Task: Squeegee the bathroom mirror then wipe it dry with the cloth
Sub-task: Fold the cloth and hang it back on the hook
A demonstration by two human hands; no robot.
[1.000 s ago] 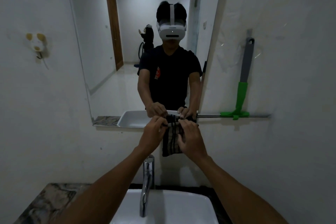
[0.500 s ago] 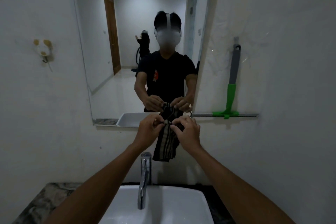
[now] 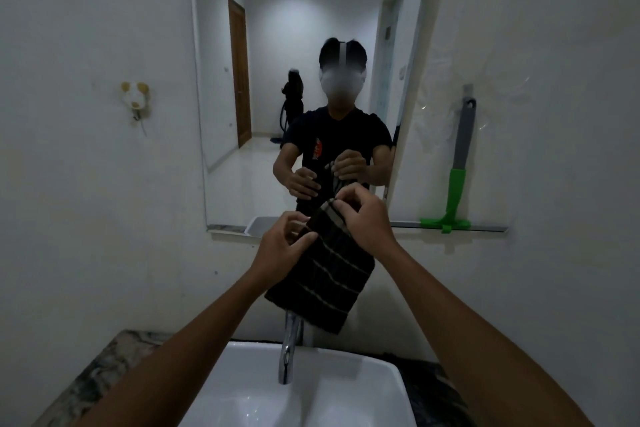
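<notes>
A dark cloth (image 3: 325, 274) with thin pale stripes hangs spread out in front of the wall, just below the bottom edge of the mirror (image 3: 263, 87). My right hand (image 3: 367, 215) pinches its top corner. My left hand (image 3: 284, 243) grips its upper left edge, a little lower. The tall frameless mirror reflects me and both hands on the cloth. A squeegee (image 3: 457, 180) with a grey and green handle hangs upright on the wall right of the mirror, its blade bar level at the bottom.
A white basin (image 3: 311, 399) with a chrome tap (image 3: 289, 347) sits directly below the cloth. A marbled counter (image 3: 100, 378) runs to the left of it. A small yellow-and-white wall hook (image 3: 135, 95) is left of the mirror.
The cloth has gone from a bunched bundle to an unfolded sheet hanging open. My right hand rose, my left hand dropped slightly, and the view tilted upward.
</notes>
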